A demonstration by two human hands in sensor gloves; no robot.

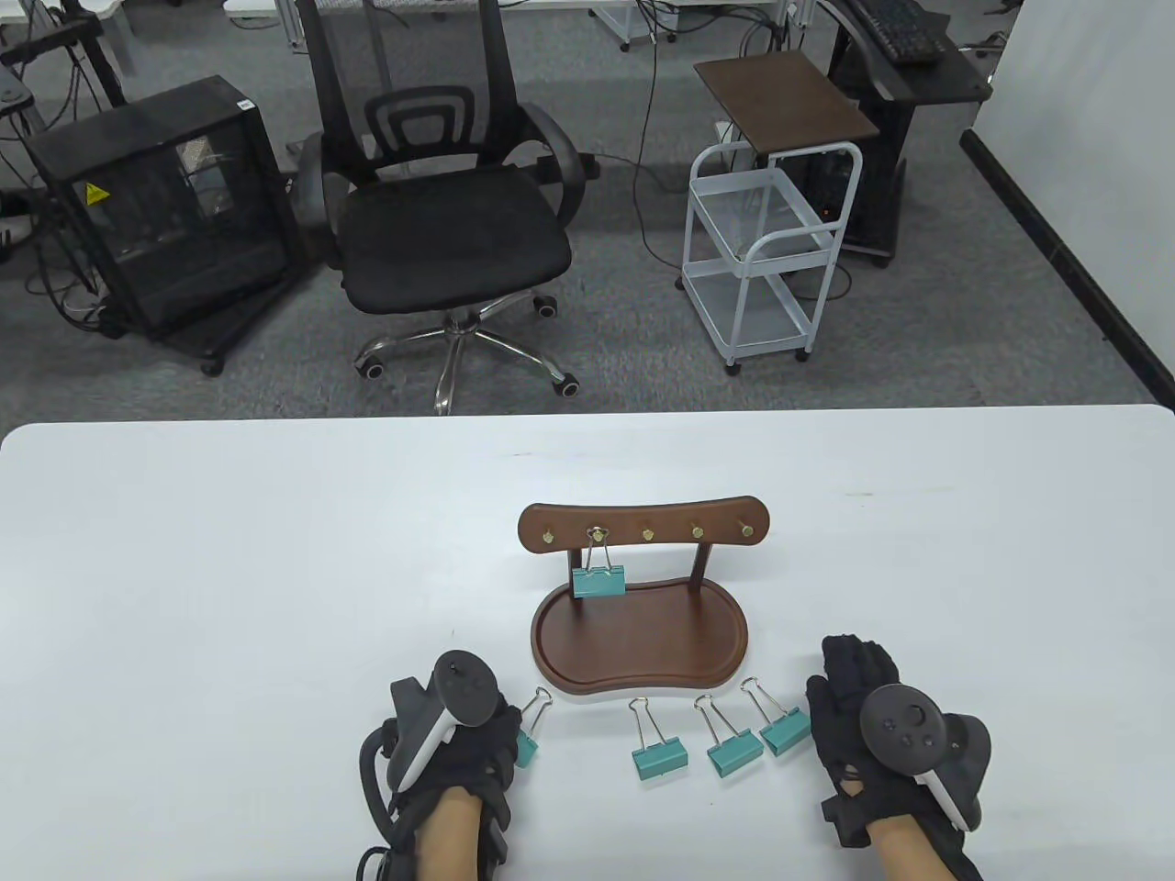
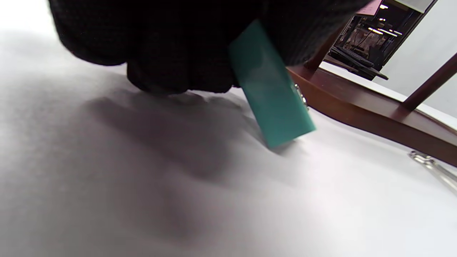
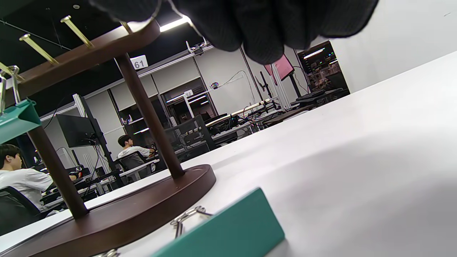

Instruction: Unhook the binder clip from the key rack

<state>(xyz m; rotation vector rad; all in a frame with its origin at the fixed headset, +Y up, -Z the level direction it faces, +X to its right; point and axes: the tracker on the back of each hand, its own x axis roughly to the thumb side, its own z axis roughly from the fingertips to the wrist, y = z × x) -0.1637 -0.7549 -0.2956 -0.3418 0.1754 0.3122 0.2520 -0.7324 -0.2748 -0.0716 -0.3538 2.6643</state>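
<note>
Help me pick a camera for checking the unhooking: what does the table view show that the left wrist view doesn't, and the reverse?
Only the table view shows the binder clip hanging on the key rack's second hook from the left, three loose clips on the table, and the right hand. Only the left wrist view shows a close-up of the teal clip tilted on the table under the left hand. Both show that clip and the rack's base.

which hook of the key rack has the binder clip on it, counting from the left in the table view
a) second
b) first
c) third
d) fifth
a) In the table view the teal binder clip hangs by its wire handle from the second brass hook from the left on the key rack; the other four hooks are bare.
</note>
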